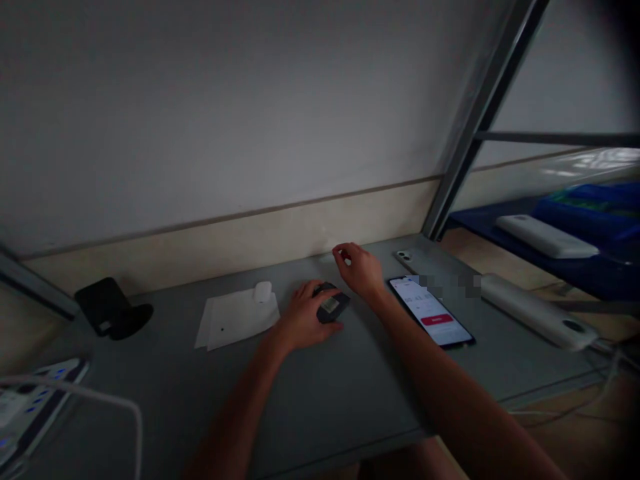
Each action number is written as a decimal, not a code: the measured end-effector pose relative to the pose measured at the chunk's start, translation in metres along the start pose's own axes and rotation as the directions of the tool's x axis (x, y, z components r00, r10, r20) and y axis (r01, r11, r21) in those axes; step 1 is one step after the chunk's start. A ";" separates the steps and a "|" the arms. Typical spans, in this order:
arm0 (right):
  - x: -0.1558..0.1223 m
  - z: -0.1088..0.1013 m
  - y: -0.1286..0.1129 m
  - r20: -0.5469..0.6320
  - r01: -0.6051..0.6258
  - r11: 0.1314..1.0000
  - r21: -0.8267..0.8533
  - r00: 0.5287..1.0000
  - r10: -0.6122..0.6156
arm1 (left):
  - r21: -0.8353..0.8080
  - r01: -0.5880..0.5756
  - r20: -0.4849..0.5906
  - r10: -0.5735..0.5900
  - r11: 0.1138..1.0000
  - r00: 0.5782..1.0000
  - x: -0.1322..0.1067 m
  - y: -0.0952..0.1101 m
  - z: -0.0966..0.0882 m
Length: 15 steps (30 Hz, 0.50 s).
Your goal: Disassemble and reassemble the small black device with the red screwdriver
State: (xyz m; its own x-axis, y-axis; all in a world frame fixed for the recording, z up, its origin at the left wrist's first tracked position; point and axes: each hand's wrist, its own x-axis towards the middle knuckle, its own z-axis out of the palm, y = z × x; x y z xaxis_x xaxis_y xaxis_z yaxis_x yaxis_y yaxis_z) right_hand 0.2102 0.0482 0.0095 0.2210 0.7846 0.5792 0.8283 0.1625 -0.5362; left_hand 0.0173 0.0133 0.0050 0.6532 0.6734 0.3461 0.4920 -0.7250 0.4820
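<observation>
My left hand [305, 315] rests on the grey table [320, 393] with its fingers curled around a small dark boxy device [332, 305], holding it down. My right hand [359, 268] hovers just behind that device, fingers pinched together on a tiny red-tipped thing I cannot make out. A lit smartphone [431, 311] lies screen-up just right of my right wrist. A small white earbud-like case [263, 291] sits on sheets of white paper [235, 320] to the left of my left hand.
A black stand [111, 307] sits at the far left by the wall. A power strip [35, 400] with a white cable lies at the left front edge. A second phone [417, 260] and a long white bar [535, 310] lie right; a metal shelf frame [475, 120] rises behind.
</observation>
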 end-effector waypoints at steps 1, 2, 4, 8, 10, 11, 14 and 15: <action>0.001 -0.001 0.000 -0.006 -0.003 1.000 0.003 1.000 0.003 | -0.007 -0.018 0.024 0.018 1.000 1.000 -0.002 0.001 -0.002; 0.002 -0.004 0.000 -0.012 -0.001 1.000 0.008 1.000 0.001 | -0.029 -0.016 0.026 0.016 0.999 1.000 -0.002 0.002 -0.003; 0.004 -0.010 -0.002 -0.031 0.010 1.000 0.022 0.999 -0.010 | -0.124 0.036 0.000 -0.036 0.992 0.999 -0.001 0.002 -0.002; 0.010 -0.029 -0.007 -0.062 0.066 0.995 0.075 0.996 -0.061 | -0.364 0.244 -0.078 -0.291 0.899 0.954 0.005 -0.005 0.002; 0.011 -0.035 -0.010 -0.040 0.108 0.989 0.104 0.994 -0.105 | -0.410 0.329 -0.137 -0.414 0.851 0.900 0.009 -0.009 0.004; 0.011 -0.038 -0.011 -0.009 0.133 0.985 0.112 0.991 -0.133 | -0.423 0.344 -0.177 -0.449 0.838 0.876 0.010 -0.012 0.004; 0.008 -0.038 -0.017 0.152 0.207 0.972 0.112 0.963 -0.222 | -0.478 0.275 -0.283 -0.442 0.834 0.851 0.010 -0.017 0.001; 0.006 -0.038 -0.020 0.208 0.229 0.967 0.110 0.946 -0.248 | -0.505 0.228 -0.291 -0.413 0.832 0.863 0.010 -0.017 0.000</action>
State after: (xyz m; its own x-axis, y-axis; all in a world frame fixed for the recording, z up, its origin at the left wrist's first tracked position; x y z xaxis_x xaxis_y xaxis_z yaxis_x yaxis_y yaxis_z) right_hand 0.2141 0.0272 0.0471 -0.1036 0.8265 0.5533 0.7950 0.4030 -0.4533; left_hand 0.0153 0.0325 -0.0003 0.1931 0.9226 0.3339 0.2678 -0.3770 0.8867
